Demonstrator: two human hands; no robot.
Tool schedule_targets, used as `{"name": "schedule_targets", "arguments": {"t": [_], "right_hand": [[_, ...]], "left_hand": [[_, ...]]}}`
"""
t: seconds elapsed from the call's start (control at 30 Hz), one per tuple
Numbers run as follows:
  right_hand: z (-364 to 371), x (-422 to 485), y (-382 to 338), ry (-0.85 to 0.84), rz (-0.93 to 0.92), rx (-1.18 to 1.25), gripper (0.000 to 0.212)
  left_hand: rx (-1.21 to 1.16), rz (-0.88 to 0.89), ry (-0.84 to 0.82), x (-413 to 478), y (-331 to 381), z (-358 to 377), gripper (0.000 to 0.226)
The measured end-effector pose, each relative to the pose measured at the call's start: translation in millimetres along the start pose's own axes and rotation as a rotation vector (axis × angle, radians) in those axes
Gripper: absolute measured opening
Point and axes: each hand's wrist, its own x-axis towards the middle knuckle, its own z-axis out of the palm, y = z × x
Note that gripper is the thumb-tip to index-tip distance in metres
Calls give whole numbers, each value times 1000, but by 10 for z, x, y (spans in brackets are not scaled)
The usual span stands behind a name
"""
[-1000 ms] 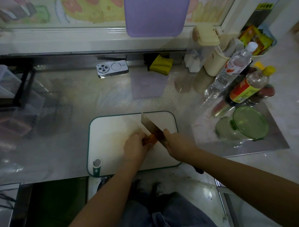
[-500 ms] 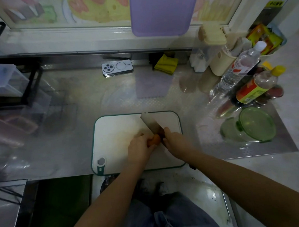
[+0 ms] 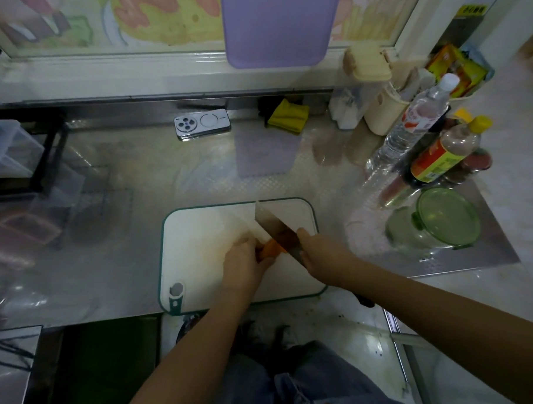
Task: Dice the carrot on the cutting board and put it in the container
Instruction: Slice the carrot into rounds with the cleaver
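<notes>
A: Looking for the carrot (image 3: 269, 250).
B: Lying on the white cutting board (image 3: 199, 235), right of its middle, orange, showing between both hands.
A: And the left hand (image 3: 245, 264)?
B: Curled over the carrot's left end, pinning it to the board.
A: The right hand (image 3: 319, 254)?
B: Clamped round the handle of a broad knife (image 3: 275, 222), with the blade slanting off to the far left and set against the carrot's right end.
A: Container (image 3: 407, 235)?
B: Well apart from the carrot, right of the board on the steel counter (image 3: 123, 238) — clear, with a green lid (image 3: 449, 216). Hard to tell whether closed.
A: Anything else?
B: Bottles (image 3: 408, 128) beyond the container — plus a phone (image 3: 202, 123) and a yellow cloth (image 3: 287, 117) along the far edge.
</notes>
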Motion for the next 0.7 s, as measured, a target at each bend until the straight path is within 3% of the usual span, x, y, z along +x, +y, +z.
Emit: {"name": "schedule_targets", "arguments": {"t": [0.7], "right_hand": [[291,213,-64,107,50,142,24]], "left_hand": [[18,16,-13,11,-20,-3,26]]}}
